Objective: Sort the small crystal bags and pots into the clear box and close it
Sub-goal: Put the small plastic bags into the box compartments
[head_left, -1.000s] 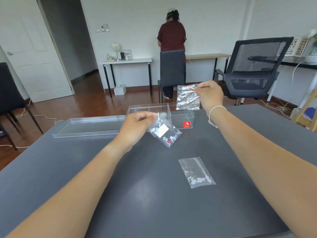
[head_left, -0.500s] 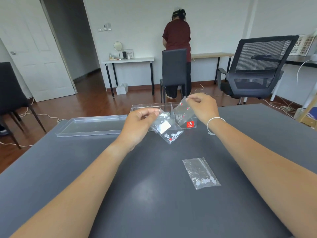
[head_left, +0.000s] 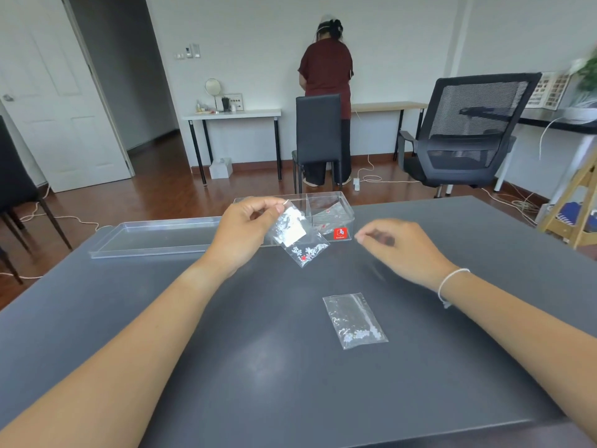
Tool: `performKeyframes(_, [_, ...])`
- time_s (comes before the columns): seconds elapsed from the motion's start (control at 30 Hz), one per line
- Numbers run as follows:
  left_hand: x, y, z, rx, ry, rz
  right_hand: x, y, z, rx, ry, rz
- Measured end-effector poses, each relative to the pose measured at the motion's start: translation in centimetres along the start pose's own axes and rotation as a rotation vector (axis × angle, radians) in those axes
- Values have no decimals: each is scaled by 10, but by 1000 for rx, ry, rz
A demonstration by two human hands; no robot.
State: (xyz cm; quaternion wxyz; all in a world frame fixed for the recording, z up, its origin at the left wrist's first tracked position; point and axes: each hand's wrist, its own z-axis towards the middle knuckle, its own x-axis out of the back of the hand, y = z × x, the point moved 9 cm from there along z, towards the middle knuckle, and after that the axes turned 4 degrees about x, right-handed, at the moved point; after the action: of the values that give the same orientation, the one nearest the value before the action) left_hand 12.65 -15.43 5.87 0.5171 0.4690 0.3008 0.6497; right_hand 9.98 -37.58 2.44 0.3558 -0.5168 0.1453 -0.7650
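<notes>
The clear box (head_left: 347, 211) with a red sticker stands open at the far edge of the dark table, divided into compartments. A crystal bag (head_left: 326, 214) lies in its right compartment. My left hand (head_left: 240, 232) pinches a small bunch of clear bags (head_left: 298, 236) with white and red crystals, hanging just in front of the box. My right hand (head_left: 402, 250) hovers to the right of the box, blurred, fingers loosely curled and holding nothing. Another crystal bag (head_left: 353, 320) lies flat on the table nearer to me. No pots are visible.
The box's clear lid (head_left: 155, 236) lies upturned on the table (head_left: 226, 367) to the left of the box. Beyond the table stand a black chair (head_left: 318, 137), a mesh office chair (head_left: 468, 130) and a person (head_left: 326, 69) facing the wall.
My right hand lowered the patterned bag into the box's right compartment, let go, and pulled back to the right, empty. My left hand stayed put with its bags.
</notes>
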Motion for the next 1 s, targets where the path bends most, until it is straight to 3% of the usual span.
performKeyframes(0.17, [-3, 21, 11, -33, -1, 32, -18, -27, -25, 86, -235, 140])
performKeyframes(0.33, [-7, 42, 35, -45, -6, 96, -40, -38, -39, 135, -480, 54])
performKeyframes(1.0, [-56, 48, 107, -76, -70, 327, -44, -42, -39, 96, -522, 155])
